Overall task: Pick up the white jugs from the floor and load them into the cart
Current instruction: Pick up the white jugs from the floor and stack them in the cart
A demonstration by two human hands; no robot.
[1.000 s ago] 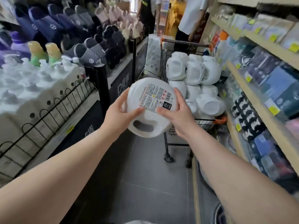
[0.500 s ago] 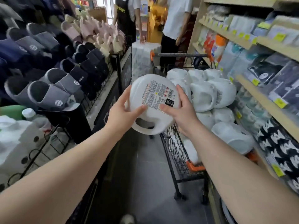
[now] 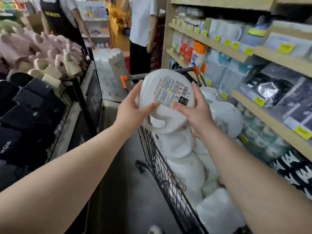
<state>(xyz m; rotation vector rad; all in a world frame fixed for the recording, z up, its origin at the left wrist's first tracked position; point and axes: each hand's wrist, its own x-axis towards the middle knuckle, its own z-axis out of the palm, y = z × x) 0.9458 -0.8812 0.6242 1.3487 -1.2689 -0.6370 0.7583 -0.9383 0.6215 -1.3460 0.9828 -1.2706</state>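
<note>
Slippers [image 3: 33, 53] pile on the left, shelves [image 3: 211, 42] of packaged goods stand right, a white-shirted person [image 3: 143, 22] beyond.

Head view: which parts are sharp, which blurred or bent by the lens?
In the head view, the label on the held jug is sharp, its print too small to read; the jugs low in the cart and the slippers are smeared; the shelves stretch toward the frame edge from the wide lens.

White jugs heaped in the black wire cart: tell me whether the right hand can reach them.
Likely yes. The right hand hangs over the heap of white jugs with nothing between, though it and the left hand grip a labelled white plastic jug.
</note>
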